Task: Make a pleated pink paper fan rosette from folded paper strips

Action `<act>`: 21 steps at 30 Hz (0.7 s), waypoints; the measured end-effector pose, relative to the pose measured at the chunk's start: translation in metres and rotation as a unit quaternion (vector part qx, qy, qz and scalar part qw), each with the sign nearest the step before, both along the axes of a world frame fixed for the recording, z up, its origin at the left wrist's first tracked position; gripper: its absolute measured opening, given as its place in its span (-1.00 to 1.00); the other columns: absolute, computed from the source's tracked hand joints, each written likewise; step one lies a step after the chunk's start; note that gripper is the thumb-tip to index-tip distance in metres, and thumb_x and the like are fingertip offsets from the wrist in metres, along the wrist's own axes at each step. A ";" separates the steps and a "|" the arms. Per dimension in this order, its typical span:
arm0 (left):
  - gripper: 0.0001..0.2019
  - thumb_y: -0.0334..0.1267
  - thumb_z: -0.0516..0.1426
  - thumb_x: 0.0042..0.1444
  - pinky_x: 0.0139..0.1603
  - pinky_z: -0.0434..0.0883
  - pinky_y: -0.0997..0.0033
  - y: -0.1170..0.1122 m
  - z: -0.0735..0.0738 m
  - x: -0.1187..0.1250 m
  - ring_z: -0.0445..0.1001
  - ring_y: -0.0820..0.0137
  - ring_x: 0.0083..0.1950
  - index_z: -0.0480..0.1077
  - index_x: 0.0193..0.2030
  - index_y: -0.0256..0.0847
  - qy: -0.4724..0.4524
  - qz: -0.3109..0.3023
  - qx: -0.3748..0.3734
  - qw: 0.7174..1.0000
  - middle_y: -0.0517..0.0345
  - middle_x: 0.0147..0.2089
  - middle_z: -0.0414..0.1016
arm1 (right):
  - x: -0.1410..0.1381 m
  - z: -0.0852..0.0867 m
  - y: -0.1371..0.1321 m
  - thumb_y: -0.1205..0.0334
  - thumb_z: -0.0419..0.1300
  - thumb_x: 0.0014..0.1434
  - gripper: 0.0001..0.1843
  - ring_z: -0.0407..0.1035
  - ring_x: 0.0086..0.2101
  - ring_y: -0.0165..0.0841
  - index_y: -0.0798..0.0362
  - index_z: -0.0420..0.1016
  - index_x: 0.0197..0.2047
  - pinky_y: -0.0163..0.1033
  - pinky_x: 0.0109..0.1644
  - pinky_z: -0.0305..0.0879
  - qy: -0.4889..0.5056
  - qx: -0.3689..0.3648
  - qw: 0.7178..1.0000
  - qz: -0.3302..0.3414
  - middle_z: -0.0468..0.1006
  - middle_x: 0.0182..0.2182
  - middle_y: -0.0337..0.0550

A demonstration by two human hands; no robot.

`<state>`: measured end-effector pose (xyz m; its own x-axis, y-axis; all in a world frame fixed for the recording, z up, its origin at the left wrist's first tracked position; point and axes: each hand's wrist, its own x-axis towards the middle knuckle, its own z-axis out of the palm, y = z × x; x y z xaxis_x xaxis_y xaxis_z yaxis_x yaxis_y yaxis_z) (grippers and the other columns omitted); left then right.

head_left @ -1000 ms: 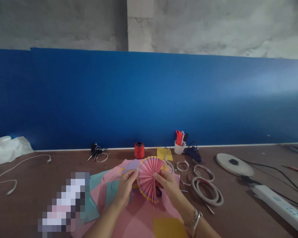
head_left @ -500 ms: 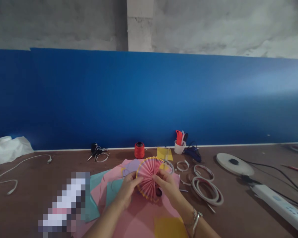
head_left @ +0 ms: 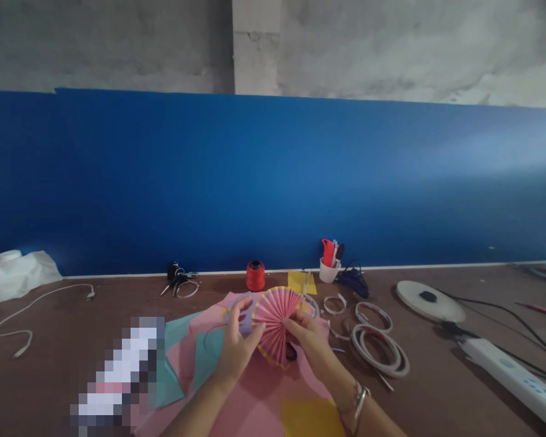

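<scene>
A pleated pink paper fan (head_left: 276, 321) with a yellow rim is spread into a nearly round shape above the papers. Near its centre, my right hand (head_left: 303, 331) pinches the folds between thumb and fingers. My left hand (head_left: 239, 340) is at the fan's left edge, fingers apart and raised; its thumb tip lies by the rim, and I cannot tell whether it touches. Below the fan are pink paper sheets (head_left: 250, 400), teal paper (head_left: 166, 382) and a yellow sheet (head_left: 312, 417). A dark loop (head_left: 292, 352), partly hidden, shows under the fan near my right hand.
Behind the papers stand a red thread spool (head_left: 255, 277) and a white cup (head_left: 329, 271) of pens. Keys (head_left: 177, 276) lie left of the spool. Coiled white strips (head_left: 380, 349), a round white disc (head_left: 430, 301) and a power strip (head_left: 514, 379) occupy the right side.
My left hand has let go of the fan's left edge and its fingers have spread upward. The right hand keeps its pinch, and the fan has shifted slightly.
</scene>
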<state>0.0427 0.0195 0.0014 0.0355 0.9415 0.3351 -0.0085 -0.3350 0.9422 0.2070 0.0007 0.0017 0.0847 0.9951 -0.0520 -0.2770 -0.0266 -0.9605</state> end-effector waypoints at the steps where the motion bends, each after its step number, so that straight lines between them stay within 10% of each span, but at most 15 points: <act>1: -0.63 -0.31 0.20 -0.04 0.12 0.22 0.17 -0.001 0.000 -0.001 0.33 0.18 0.09 0.37 -0.03 -0.12 0.055 0.033 0.069 0.996 0.03 0.00 0.43 | 0.001 0.000 0.000 -0.05 0.42 -0.26 -0.57 0.30 -0.57 -0.45 0.10 0.45 -0.45 -0.33 -0.43 0.21 -0.006 -0.003 1.000 -0.003 0.45 -0.59 -0.27; 8: -0.85 -0.39 0.13 0.07 -0.07 0.26 0.21 -0.005 -0.001 -0.001 0.38 0.22 -0.11 0.46 -0.23 -0.13 0.322 0.010 0.242 0.915 0.07 -0.22 0.49 | 0.000 -0.007 0.002 -0.02 0.40 -0.22 -0.62 0.22 -0.60 -0.48 0.11 0.46 -0.45 -0.37 -0.52 0.11 -0.046 0.028 0.998 0.016 0.42 -0.62 -0.29; 21: -0.83 -0.49 0.03 0.13 -0.19 0.19 0.24 -0.008 -0.004 0.003 0.33 0.29 -0.27 0.35 -0.40 -0.19 0.400 0.008 0.314 0.861 0.15 -0.40 0.44 | -0.006 -0.006 -0.003 0.04 0.33 -0.16 -0.67 0.06 -0.67 -0.57 0.07 0.31 -0.55 -0.41 -0.60 -0.07 -0.103 0.007 0.993 0.064 0.20 -0.72 -0.43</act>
